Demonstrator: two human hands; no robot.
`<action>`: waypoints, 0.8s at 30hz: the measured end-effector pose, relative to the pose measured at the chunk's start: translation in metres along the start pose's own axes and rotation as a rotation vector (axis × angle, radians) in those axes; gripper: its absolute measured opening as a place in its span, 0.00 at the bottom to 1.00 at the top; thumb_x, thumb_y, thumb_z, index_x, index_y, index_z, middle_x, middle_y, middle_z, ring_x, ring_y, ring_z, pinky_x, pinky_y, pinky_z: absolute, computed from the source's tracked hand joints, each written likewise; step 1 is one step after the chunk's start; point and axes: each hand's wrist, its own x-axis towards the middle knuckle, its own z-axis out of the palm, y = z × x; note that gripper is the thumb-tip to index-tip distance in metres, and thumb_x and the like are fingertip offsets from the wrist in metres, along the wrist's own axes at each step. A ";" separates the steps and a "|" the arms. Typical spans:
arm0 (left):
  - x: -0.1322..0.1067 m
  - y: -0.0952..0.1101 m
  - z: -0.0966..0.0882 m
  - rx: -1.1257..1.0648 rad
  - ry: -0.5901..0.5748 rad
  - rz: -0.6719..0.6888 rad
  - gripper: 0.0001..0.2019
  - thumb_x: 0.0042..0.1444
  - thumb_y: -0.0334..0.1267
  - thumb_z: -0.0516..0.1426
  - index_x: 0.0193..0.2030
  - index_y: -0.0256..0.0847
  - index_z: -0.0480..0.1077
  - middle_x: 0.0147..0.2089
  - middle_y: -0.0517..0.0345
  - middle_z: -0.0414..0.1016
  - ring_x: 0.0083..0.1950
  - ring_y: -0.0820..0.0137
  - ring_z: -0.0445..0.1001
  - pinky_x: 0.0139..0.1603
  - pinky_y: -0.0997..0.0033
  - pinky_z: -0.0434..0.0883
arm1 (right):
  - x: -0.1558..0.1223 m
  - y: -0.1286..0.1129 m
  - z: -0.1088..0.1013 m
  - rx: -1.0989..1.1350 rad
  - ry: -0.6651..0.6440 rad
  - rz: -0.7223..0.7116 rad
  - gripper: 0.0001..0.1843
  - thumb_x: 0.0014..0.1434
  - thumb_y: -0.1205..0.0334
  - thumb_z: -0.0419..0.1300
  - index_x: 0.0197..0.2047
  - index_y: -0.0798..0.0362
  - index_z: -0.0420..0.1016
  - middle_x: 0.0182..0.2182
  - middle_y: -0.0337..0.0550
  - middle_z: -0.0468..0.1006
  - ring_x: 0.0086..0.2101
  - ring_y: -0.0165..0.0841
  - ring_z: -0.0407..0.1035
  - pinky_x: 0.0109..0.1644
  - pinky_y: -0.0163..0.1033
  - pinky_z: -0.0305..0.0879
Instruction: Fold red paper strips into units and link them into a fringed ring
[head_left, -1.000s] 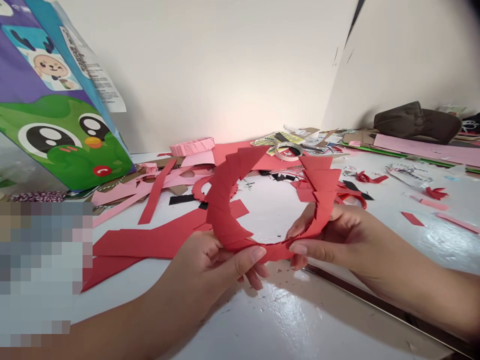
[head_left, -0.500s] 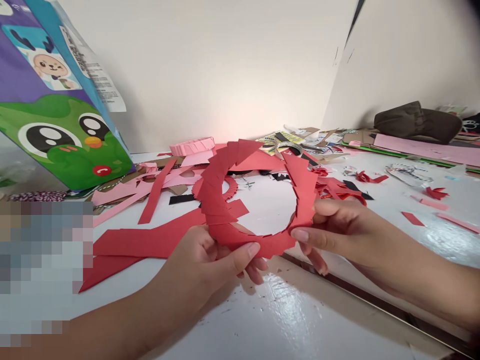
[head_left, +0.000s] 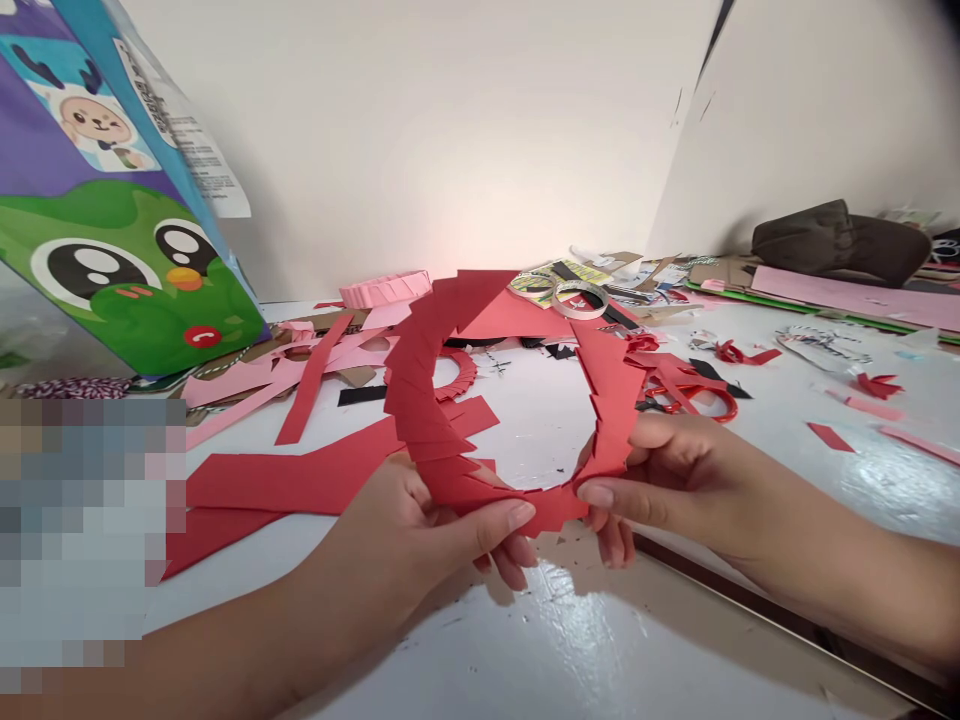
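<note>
Both hands hold up a red folded-paper ring [head_left: 424,385], made of overlapping pleats, with a gap at its top right. My left hand [head_left: 450,530] pinches the lower left of the band, thumb in front and fingers behind. At the lower right, my right hand [head_left: 660,470] grips the band the same way. Behind the ring, a smaller red pleated ring [head_left: 459,375] lies on the table, partly hidden. Red paper strips [head_left: 300,480] lie to the left, beyond my left hand. Red-handled scissors [head_left: 720,402] rest behind my right hand, partly under red scraps.
A pink pleated ring [head_left: 386,290] stands at the back near a roll of tape [head_left: 580,299]. A large cartoon bag [head_left: 135,260] stands at the left. A dark cap [head_left: 840,243] sits on stacked sheets at the right. Pink strips [head_left: 262,385] and scraps cover the white table [head_left: 525,640].
The ring has tilted and opened wider, its left side shifting left and its right side right. Its lower edge has dropped slightly. Both hands keep their hold.
</note>
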 end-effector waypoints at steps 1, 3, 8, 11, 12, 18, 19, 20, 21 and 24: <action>0.000 0.000 0.000 -0.025 -0.004 -0.006 0.12 0.59 0.41 0.65 0.25 0.41 0.81 0.26 0.59 0.80 0.29 0.72 0.77 0.33 0.75 0.73 | 0.000 0.000 0.000 0.007 0.004 0.004 0.10 0.57 0.56 0.74 0.30 0.51 0.81 0.25 0.34 0.82 0.24 0.25 0.77 0.31 0.28 0.75; -0.001 0.003 0.001 -0.105 -0.004 -0.010 0.11 0.58 0.40 0.66 0.25 0.42 0.80 0.26 0.61 0.79 0.29 0.73 0.76 0.32 0.76 0.74 | -0.001 0.000 0.000 0.015 0.018 0.011 0.09 0.58 0.56 0.73 0.31 0.51 0.81 0.26 0.35 0.83 0.25 0.26 0.78 0.32 0.28 0.75; 0.000 0.006 0.003 -0.139 -0.082 0.071 0.05 0.55 0.35 0.68 0.28 0.43 0.81 0.28 0.62 0.78 0.31 0.74 0.74 0.34 0.78 0.74 | -0.001 0.001 0.002 0.049 -0.021 -0.017 0.05 0.58 0.59 0.73 0.33 0.49 0.83 0.27 0.35 0.85 0.28 0.28 0.78 0.35 0.30 0.75; 0.000 0.002 0.002 -0.079 -0.076 0.053 0.08 0.57 0.38 0.66 0.27 0.41 0.81 0.28 0.60 0.78 0.31 0.73 0.75 0.33 0.76 0.74 | -0.001 0.001 0.003 0.023 -0.049 -0.018 0.08 0.60 0.55 0.71 0.32 0.49 0.83 0.27 0.37 0.84 0.28 0.29 0.77 0.35 0.32 0.75; 0.000 0.001 0.001 -0.076 -0.045 0.018 0.09 0.57 0.40 0.66 0.27 0.41 0.80 0.27 0.60 0.78 0.29 0.73 0.75 0.32 0.76 0.73 | -0.001 0.001 0.003 -0.007 -0.023 -0.021 0.11 0.59 0.52 0.71 0.31 0.49 0.82 0.25 0.37 0.82 0.27 0.29 0.76 0.34 0.32 0.74; -0.002 -0.002 -0.002 -0.078 -0.010 -0.035 0.11 0.56 0.41 0.67 0.25 0.41 0.79 0.24 0.60 0.78 0.28 0.73 0.74 0.30 0.76 0.72 | -0.002 -0.005 -0.001 -0.145 0.207 -0.085 0.19 0.55 0.45 0.72 0.25 0.51 0.79 0.19 0.33 0.71 0.20 0.24 0.62 0.24 0.28 0.62; -0.002 -0.002 -0.001 -0.081 -0.026 -0.012 0.11 0.56 0.40 0.67 0.25 0.41 0.79 0.24 0.59 0.78 0.28 0.72 0.75 0.31 0.76 0.72 | -0.002 -0.005 -0.001 -0.126 0.193 -0.073 0.18 0.55 0.46 0.72 0.26 0.51 0.79 0.19 0.33 0.72 0.20 0.24 0.64 0.24 0.28 0.64; -0.001 -0.001 -0.001 -0.084 -0.034 -0.003 0.10 0.56 0.40 0.67 0.25 0.41 0.80 0.25 0.59 0.79 0.28 0.72 0.75 0.31 0.76 0.72 | -0.003 -0.006 -0.001 -0.102 0.176 -0.058 0.18 0.56 0.46 0.72 0.26 0.51 0.79 0.19 0.33 0.73 0.20 0.24 0.66 0.25 0.28 0.65; -0.001 0.000 0.000 -0.088 -0.031 -0.006 0.10 0.57 0.40 0.67 0.26 0.41 0.80 0.25 0.58 0.79 0.28 0.73 0.75 0.30 0.76 0.71 | -0.003 -0.006 -0.001 -0.080 0.158 -0.044 0.19 0.56 0.46 0.72 0.25 0.51 0.79 0.18 0.33 0.74 0.19 0.24 0.67 0.26 0.29 0.67; 0.000 0.002 0.001 -0.131 -0.023 -0.027 0.11 0.55 0.40 0.67 0.24 0.40 0.79 0.24 0.59 0.77 0.27 0.73 0.73 0.28 0.77 0.69 | -0.002 -0.005 -0.001 -0.028 0.111 -0.017 0.18 0.59 0.48 0.71 0.25 0.51 0.79 0.18 0.34 0.77 0.21 0.25 0.72 0.29 0.29 0.71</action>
